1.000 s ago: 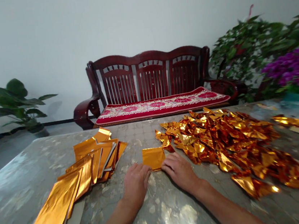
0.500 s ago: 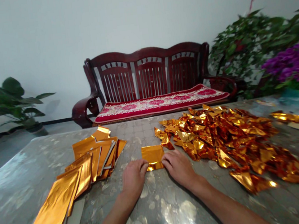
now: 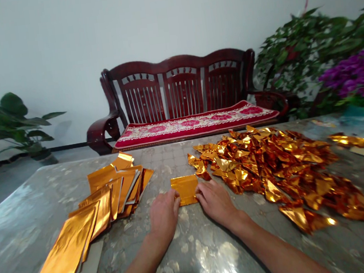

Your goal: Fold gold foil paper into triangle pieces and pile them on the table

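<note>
A small sheet of gold foil paper (image 3: 186, 189) lies at the middle of the table, with folds along its far and near edges. My left hand (image 3: 164, 211) pinches its left edge between thumb and fingers. On the opposite edge, my right hand (image 3: 215, 201) is closed in the same kind of pinch. To the left, a fanned stack of flat gold foil sheets (image 3: 67, 243) rests on the table. A large heap of folded, pointed gold foil pieces (image 3: 270, 156) spreads out to the right of my right hand.
The table (image 3: 172, 270) has a glossy, patterned grey cover. Behind it stands a dark red wooden bench (image 3: 181, 88) with a red floral seat cover (image 3: 196, 122). Potted plants (image 3: 18, 125) grow at left, and purple flowers (image 3: 356, 73) at right. One folded foil piece (image 3: 355, 139) lies apart, far right.
The sheet's near edge has lost its bright upturned band and looks flatter, while a fold now shows along its far edge. Both hands keep hold at nearly the same place.
</note>
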A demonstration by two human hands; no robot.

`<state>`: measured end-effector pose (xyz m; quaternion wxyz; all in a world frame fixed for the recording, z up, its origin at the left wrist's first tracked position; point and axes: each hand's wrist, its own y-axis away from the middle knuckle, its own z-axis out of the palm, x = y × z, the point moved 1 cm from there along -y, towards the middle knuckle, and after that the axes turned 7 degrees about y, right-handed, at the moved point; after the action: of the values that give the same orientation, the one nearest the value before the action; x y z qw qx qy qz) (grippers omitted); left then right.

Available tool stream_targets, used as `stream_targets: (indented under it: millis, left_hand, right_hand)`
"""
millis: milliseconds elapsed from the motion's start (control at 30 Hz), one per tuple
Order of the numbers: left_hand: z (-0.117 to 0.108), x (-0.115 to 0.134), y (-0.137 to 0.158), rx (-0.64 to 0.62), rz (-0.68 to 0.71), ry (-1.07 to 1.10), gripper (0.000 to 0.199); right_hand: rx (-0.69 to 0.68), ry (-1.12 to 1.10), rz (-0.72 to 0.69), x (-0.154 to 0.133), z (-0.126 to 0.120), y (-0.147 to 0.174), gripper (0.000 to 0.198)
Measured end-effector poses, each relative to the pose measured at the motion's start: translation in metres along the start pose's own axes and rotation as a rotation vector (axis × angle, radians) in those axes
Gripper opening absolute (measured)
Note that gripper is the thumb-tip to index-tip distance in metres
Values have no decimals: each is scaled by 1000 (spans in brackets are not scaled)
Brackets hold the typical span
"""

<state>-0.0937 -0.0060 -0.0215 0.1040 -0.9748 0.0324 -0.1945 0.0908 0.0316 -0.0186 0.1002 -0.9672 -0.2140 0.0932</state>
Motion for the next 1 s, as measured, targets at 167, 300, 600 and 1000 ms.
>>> stream_targets:
  millis: [167,300,600,1000]
  left_hand:
    - [-2,6,-1,-61,22,-88,11]
    - [-3,7,-1,-49,6,-131,11]
    - [4,5,6,-88,301,-99,16]
    - [-5,7,23,-185,265,-231,28]
  right_hand:
    - [23,28,-14,-1,2,0,3]
    - [26,35,-11,-1,3,1,3]
    - [133,171,-303,-11,1,10,8]
    - [68,83,-241,5,0,24,25]
